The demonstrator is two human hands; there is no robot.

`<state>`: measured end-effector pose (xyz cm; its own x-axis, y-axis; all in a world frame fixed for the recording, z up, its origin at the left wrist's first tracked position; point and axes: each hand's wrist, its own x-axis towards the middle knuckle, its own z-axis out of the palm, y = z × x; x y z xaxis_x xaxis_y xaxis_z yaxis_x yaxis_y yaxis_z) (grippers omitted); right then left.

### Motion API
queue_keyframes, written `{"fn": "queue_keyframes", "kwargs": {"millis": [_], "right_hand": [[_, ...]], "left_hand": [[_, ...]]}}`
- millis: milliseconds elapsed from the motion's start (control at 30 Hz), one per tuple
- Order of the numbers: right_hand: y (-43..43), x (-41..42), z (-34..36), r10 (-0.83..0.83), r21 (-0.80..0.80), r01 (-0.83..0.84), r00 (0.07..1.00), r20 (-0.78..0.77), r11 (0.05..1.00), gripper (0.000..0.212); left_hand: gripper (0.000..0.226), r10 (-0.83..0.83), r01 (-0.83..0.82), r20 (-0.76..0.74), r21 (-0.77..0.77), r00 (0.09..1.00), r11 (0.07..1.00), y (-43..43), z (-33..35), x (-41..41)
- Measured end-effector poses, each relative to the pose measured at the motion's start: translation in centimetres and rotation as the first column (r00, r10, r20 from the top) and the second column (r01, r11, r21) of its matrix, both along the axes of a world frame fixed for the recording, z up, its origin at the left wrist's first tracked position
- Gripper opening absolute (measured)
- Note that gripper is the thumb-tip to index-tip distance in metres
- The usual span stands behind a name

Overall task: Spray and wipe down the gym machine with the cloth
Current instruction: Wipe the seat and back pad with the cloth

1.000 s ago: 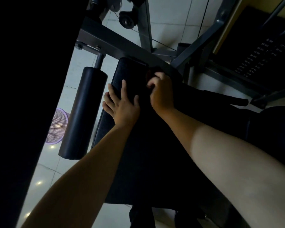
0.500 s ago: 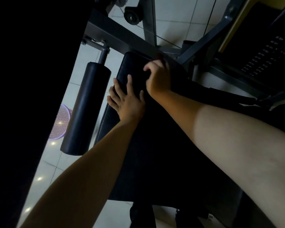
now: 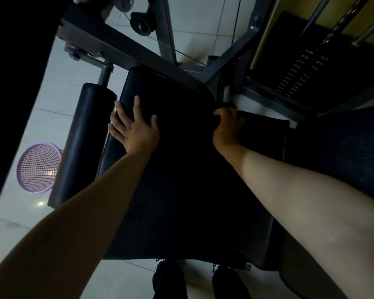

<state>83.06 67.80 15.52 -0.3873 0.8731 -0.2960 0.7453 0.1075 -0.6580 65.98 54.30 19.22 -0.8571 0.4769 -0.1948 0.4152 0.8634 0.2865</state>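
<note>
A black padded seat [image 3: 173,160] of the gym machine fills the middle of the dim view. My left hand [image 3: 132,126] lies flat with spread fingers on the seat's far left edge. My right hand [image 3: 227,124] is curled at the seat's right edge, gripping a dark cloth [image 3: 226,105] that barely shows above the knuckles. No spray bottle is in view.
A black roller pad [image 3: 80,143] hangs left of the seat on a grey steel frame [image 3: 121,46]. A purple mesh basket [image 3: 38,168] stands on the white tiled floor. The weight stack [image 3: 300,67] sits at the upper right. My shoes [image 3: 168,277] show below the seat.
My right hand has slid with the cloth from the seat's far middle edge over to its right edge. My left hand stays flat near the left edge.
</note>
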Motion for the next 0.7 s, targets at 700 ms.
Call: {"fn": "queue_keyframes", "kwargs": {"millis": [700], "right_hand": [[-2.2, -9.8, 3.4, 0.376, 0.118, -0.36, 0.91, -0.173, 0.926, 0.046]], "left_hand": [[0.077, 0.019, -0.021, 0.02, 0.079, 1.0, 0.997, 0.0, 0.0, -0.3]]}}
